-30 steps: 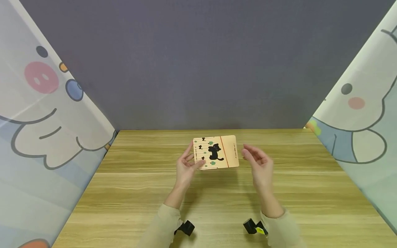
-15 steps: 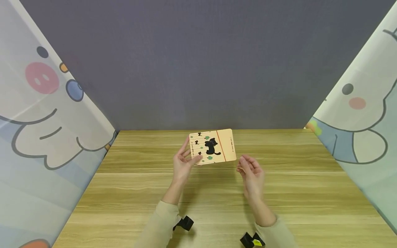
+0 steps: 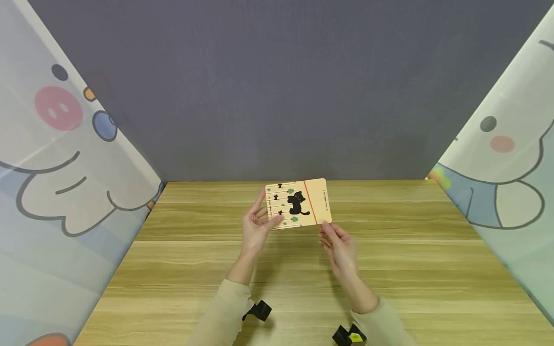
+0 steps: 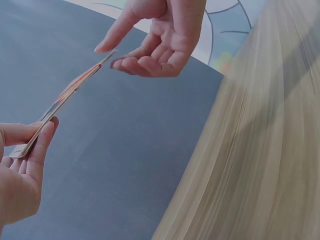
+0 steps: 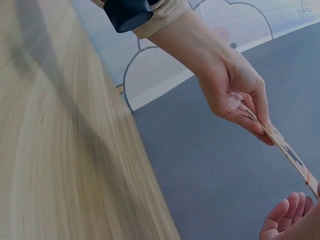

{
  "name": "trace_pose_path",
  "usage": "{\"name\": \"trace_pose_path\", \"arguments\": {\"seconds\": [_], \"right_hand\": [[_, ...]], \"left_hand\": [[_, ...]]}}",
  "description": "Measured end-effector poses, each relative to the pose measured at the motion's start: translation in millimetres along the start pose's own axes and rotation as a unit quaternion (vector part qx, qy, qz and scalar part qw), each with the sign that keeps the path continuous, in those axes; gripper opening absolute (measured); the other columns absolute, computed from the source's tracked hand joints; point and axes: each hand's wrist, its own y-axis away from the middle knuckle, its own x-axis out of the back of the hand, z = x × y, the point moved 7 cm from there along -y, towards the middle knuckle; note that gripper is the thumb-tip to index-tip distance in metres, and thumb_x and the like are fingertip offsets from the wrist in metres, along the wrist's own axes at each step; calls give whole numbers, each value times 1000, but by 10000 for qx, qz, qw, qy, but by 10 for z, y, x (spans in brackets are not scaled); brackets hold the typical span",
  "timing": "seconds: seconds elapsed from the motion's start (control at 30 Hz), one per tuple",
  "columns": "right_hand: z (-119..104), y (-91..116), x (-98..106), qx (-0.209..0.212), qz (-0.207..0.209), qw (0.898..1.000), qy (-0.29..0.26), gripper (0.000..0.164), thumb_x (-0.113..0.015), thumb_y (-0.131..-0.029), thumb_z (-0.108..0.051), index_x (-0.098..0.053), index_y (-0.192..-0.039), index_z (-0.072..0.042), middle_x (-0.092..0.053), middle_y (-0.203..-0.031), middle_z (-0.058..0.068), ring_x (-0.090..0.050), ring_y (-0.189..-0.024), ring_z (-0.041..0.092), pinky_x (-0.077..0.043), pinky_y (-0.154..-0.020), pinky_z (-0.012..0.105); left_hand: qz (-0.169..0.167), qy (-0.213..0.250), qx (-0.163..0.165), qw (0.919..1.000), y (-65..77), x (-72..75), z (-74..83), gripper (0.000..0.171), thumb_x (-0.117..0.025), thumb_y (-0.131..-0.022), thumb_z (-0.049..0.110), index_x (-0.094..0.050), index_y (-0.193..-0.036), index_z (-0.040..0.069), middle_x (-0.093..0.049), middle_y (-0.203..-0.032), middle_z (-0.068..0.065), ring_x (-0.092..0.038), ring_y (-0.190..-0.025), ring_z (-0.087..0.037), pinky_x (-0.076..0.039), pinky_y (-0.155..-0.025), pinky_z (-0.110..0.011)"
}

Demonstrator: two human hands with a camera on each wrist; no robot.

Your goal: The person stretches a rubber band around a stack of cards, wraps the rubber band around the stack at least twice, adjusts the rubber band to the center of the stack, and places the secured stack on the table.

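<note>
A person in beige sleeves (image 3: 222, 310) is holding a thin, cream-coloured rectangular booklet (image 3: 318, 202), its cover printed with a black cat, green leaves and a red line, above a wood-grain table (image 3: 186, 250). The left hand (image 3: 254, 233) is pinching the booklet's left end, thumb on the cover and fingers behind. The right hand (image 3: 343, 250) is hovering at the near right corner, its thumb and loosely curled fingers parting around the edge; whether they are touching it is hard to tell. A dark grey panel (image 3: 277, 96) is standing behind.
</note>
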Motion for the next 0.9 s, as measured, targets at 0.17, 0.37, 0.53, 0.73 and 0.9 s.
{"name": "trace_pose_path", "arguments": {"seconds": [0.17, 0.37, 0.53, 0.73, 0.9], "right_hand": [[332, -173, 222, -256, 280, 9993, -20, 26, -66, -80, -16, -61, -93, 6, -60, -97, 22, -59, -74, 19, -54, -62, 26], [340, -174, 185, -252, 209, 9995, -23, 24, -67, -79, -12, -62, -93, 7, -63, -91, 21, -62, -71, 20, -56, -66, 32], [44, 34, -152, -164, -228, 9986, 442, 14, -66, -80, -12, -67, -86, 1, -67, -83, 12, -63, -68, 16, -56, -67, 31], [-291, 244, -536, -124, -456, 9976, 504, 11, -64, -81, -9, -68, -82, 1, -67, -78, 11, -63, -65, 14, -56, -62, 28], [134, 0, -60, -368, -362, 9974, 501, 15, -62, -84, -15, -67, -90, -3, -67, -86, 9, -64, -72, 16, -56, -66, 32]], "left_hand": [[-98, 69, -57, 9999, 9, -27, -1, 77, -64, -67, -17, -42, -132, 19, -57, -111, -22, -59, -49, -11, -55, -65, -25], [-123, 18, -166, 9998, 22, -30, 5, 78, -64, -68, -18, -41, -133, 18, -58, -109, -22, -58, -48, -11, -55, -66, -26], [-191, -1, -153, 9997, 37, -65, -19, 78, -65, -68, -17, -40, -134, 16, -57, -110, -23, -61, -53, -12, -56, -65, -27], [-344, -15, -139, 9993, 48, -133, -42, 77, -66, -69, -14, -40, -134, 19, -58, -108, -23, -62, -54, -15, -56, -58, -27], [-326, 116, -125, 9993, 53, -137, -32, 77, -65, -69, -17, -41, -133, 20, -58, -108, -23, -62, -52, -16, -56, -56, -28]]}}
